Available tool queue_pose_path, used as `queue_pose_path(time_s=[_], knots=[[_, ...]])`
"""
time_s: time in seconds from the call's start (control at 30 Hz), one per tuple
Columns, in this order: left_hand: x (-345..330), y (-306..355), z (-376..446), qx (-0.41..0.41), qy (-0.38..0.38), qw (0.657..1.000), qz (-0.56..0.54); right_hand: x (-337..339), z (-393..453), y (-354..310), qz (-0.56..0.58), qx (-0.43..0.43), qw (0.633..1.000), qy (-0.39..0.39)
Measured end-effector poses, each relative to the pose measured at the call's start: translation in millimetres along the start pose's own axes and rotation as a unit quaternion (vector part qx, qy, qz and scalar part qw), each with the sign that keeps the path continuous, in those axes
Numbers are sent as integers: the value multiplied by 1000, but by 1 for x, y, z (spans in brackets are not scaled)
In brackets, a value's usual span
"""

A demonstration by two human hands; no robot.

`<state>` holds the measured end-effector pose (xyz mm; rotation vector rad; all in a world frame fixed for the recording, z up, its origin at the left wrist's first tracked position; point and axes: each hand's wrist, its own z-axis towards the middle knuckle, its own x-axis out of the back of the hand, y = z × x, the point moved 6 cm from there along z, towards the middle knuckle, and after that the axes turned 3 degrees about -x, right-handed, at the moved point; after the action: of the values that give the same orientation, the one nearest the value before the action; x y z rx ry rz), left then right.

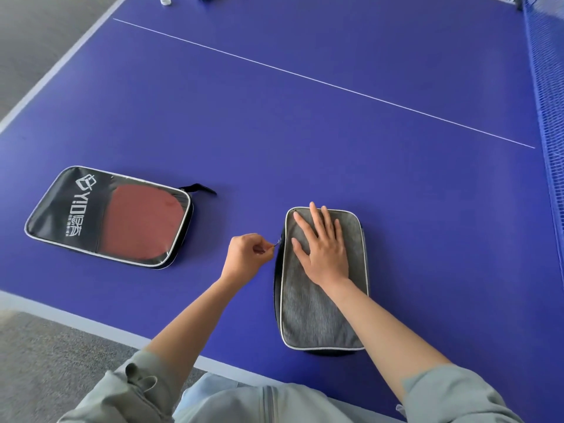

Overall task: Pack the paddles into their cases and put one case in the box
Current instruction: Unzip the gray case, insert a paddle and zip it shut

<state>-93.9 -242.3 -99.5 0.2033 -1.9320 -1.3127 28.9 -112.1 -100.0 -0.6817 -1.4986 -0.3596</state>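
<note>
A grey fabric paddle case (pixel 317 312) lies flat on the blue table, lengthwise away from me. My right hand (pixel 323 248) presses flat on its upper half with fingers spread. My left hand (pixel 248 254) pinches the small zipper pull (pixel 278 243) on the case's left edge, about a third of the way down from the far end. To the left lies a black case (pixel 76 215) with a clear window showing a red paddle (pixel 140 224) inside; its strap sticks out at the far right corner. What the grey case holds is hidden.
The blue table-tennis table (pixel 305 132) has a white centre line and white edge bands. The net (pixel 549 102) runs along the right side. A small white object (pixel 165 0) sits at the far edge. Grey carpet lies beyond the left and near edges.
</note>
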Motion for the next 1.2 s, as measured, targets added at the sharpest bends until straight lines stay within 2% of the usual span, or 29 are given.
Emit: queue_pose_path(time_s=[0.33, 0.5, 0.63, 0.7, 0.77, 0.87, 1.0, 1.1, 1.2], knots=[[-7, -26, -73, 34, -57, 998, 7, 2, 7, -4, 4, -41, 999, 7], [-15, -32, -101, 133, -42, 987, -76, 0, 7, -4, 7, -52, 999, 7], [-12, -21, -94, 139, -22, 983, -119, 1, -9, -3, 14, 7, 1000, -7], [-8, -19, -88, 125, -33, 986, -107, 1, -26, 1, 15, 40, 999, -16], [-4, -19, -83, 119, -39, 989, -84, 0, -39, 9, -6, 35, 999, -13], [0, -14, -70, 111, -30, 991, -64, 0, -40, 17, -19, -18, 1000, 2], [2, 2, -27, 97, -3, 993, -61, 1, -35, 21, -6, -164, 986, 10], [-1, 18, 7, 69, 5, 997, -29, -3, -34, 24, 24, -259, 965, -18], [-5, 26, 29, 48, -14, 999, 9, 0, -29, 24, 70, -310, 947, -39]])
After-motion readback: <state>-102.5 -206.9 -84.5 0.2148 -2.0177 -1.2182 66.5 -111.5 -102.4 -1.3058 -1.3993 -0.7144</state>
